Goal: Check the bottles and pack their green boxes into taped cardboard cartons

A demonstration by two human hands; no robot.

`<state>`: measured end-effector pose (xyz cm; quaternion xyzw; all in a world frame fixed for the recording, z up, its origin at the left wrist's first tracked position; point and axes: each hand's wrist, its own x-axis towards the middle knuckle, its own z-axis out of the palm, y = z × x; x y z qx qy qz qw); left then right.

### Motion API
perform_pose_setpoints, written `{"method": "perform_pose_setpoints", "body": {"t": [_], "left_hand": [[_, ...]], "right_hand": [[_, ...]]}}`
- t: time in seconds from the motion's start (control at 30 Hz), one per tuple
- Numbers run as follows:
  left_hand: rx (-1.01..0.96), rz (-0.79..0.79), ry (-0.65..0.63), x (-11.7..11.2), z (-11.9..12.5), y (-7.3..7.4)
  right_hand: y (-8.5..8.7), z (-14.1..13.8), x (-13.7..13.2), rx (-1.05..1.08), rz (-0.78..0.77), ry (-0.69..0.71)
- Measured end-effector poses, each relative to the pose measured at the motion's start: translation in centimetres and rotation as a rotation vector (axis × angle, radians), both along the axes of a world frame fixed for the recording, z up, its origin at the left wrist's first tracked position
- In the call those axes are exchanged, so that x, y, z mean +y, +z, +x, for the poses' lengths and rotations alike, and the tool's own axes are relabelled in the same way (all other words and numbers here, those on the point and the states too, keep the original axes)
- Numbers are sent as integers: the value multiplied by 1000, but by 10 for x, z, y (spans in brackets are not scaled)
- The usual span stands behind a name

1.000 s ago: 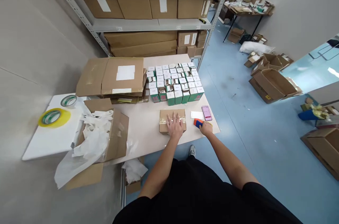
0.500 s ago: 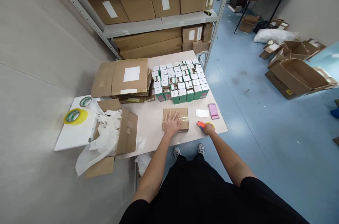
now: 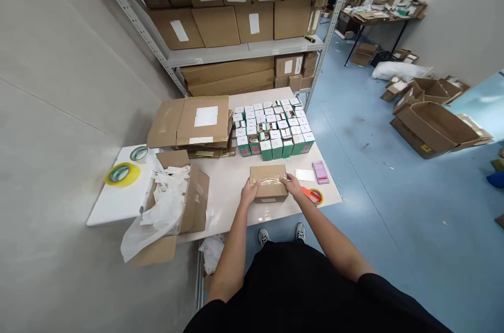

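A small brown cardboard box (image 3: 268,182), sealed with clear tape, sits near the front edge of the pale table (image 3: 228,186). My left hand (image 3: 249,193) grips its left side and my right hand (image 3: 293,184) grips its right side. An orange tape dispenser (image 3: 313,195) with a yellow roll lies on the table just right of my right hand. Behind the box stand several small green-and-white cartons (image 3: 273,125) packed in a block.
Flattened cardboard (image 3: 191,123) is stacked at the back left. An open box of white plastic wrap (image 3: 169,201) and two tape rolls (image 3: 122,173) sit at the left. A white card (image 3: 304,175) and pink item (image 3: 320,172) lie right. Shelving (image 3: 236,18) behind; open boxes (image 3: 433,123) on the blue floor.
My right hand let go of the orange dispenser and moved left onto the box's right side. My left hand slid from the box top to its left side.
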<state>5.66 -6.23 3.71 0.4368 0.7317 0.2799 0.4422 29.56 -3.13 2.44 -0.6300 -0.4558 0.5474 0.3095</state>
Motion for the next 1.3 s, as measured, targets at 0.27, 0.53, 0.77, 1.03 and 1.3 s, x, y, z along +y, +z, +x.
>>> {"method": "perform_pose_setpoints", "body": {"t": [0.27,0.53,0.77,1.03,1.3], "left_hand": [[-214,246,45,-33,-35,19],[47,155,4,-64,-69,5],[4,126,-12,-66,-53,-24],[109,230,-163,-11,-9,-11],[33,153,-354,57,109,-33]], "right_hand": [[19,-3,-15,270,64,36],[-6,-40,-23,84,154,264],[-13,-64,-19,19,92,289],[19,-30,12,-40,296,181],[-6,82,46,-231,202,60]]}}
